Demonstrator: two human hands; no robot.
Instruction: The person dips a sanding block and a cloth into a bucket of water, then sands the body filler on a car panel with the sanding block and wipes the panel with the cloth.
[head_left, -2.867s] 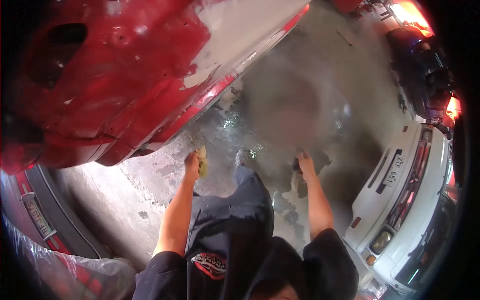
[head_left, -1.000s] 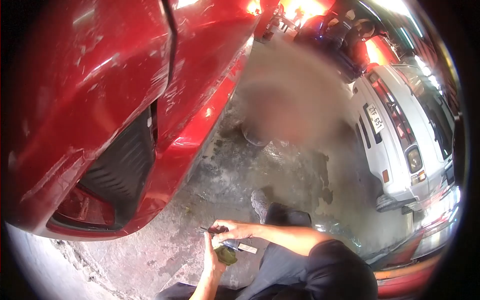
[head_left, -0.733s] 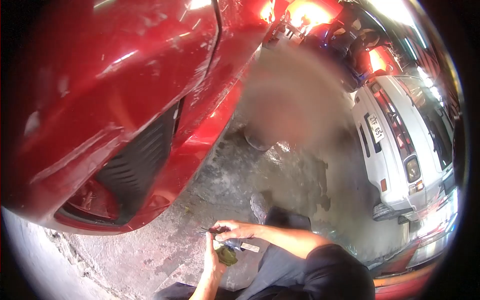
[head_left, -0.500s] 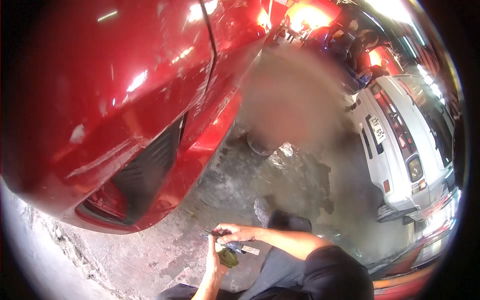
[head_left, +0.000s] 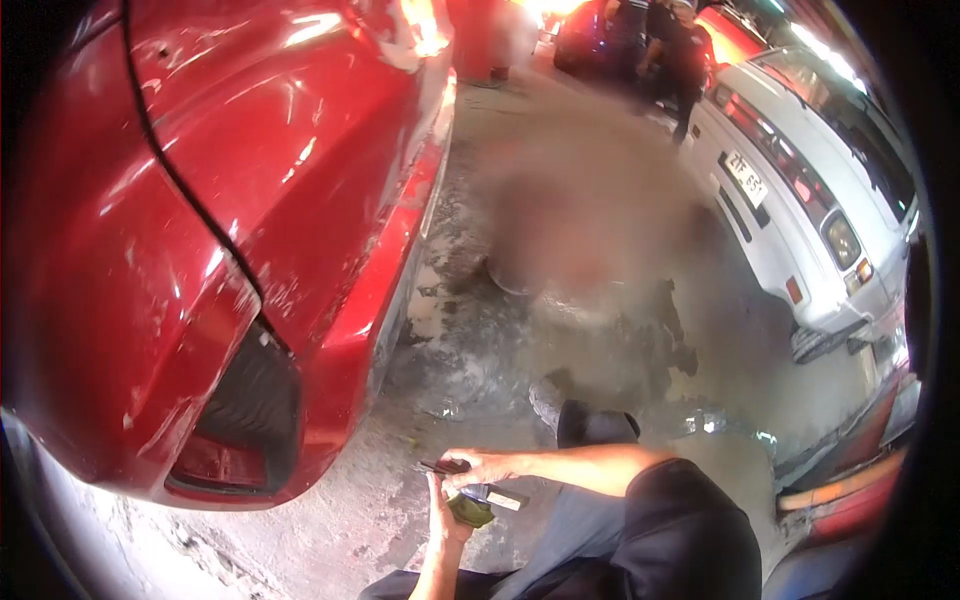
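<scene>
Since half a second ago our view has swung: the red car (head_left: 290, 190) sits further left, the white car (head_left: 800, 170) has risen toward the top right, and our joined hands show slightly further right.

Across the room from left to right, we have the red car's corner looming over a rough concrete floor (head_left: 465, 365), mottled grey with dark, damp-looking stains and small bright glints. Low in the middle, our left hand (head_left: 446, 518) grasps a cloth (head_left: 471, 511), while our right hand (head_left: 478, 466) pinches a small dark object (head_left: 446, 467) against the left fingertips, just above that cloth. What it is, we cannot tell. Farther back, people (head_left: 688, 55) in dark clothes stand near the white car, and an orange bar (head_left: 843, 483) slants at the far right.

As for materials, the red paint is glossy but scuffed, with a curved black seam above a dark, ribbed panel (head_left: 268, 395). The cloth is olive green, soft and bunched. Beside it, a flat white strip (head_left: 507, 499) juts out below our right wrist. A loose black sleeve (head_left: 690, 525) covers our upper right arm.
</scene>
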